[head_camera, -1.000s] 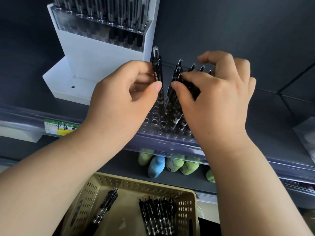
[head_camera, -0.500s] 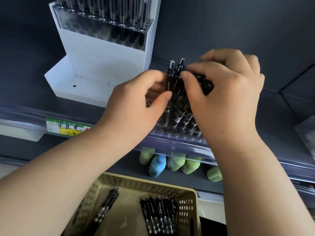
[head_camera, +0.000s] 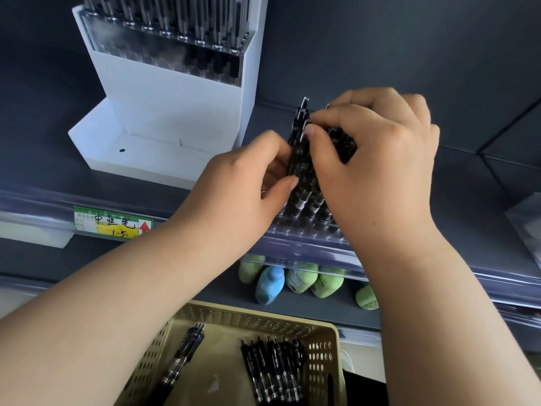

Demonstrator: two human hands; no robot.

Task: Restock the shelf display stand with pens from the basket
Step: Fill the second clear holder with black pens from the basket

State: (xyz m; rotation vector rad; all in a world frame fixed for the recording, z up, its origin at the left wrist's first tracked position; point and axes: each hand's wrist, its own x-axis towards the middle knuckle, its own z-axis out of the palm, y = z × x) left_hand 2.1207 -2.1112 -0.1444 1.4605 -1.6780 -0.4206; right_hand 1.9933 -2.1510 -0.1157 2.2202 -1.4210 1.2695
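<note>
My fingers [head_camera: 288,183] are pinching one black pen [head_camera: 293,159] between left thumb and curled forefinger, holding it upright over the clear display stand [head_camera: 304,230] on the shelf edge. Starting at the far left, one green and yellow price label [head_camera: 112,222] is sitting in the shelf rail, with handwriting I am only partly making out. Above it one white stepped holder [head_camera: 164,112] is standing, its upper tier packed with pens [head_camera: 175,22] whose tops are cut off by the frame, too crowded for me to count. My left hand [head_camera: 243,189] is reaching up beside the stand. My right hand [head_camera: 377,159] is closing around a bundle of black pens [head_camera: 344,145]; I am seeing two or three clicker tips above my fingers, and the rest is hidden in my grip. The stand's sockets are mostly covered by both hands. Below the shelf, five small bottles [head_camera: 300,278] are lying together, four green and one blue. At the bottom, one beige perforated basket [head_camera: 320,358] is holding a pair of pens [head_camera: 187,347] on its left and roughly six more [head_camera: 273,367] side by side on its right, their lower ends cut off.
</note>
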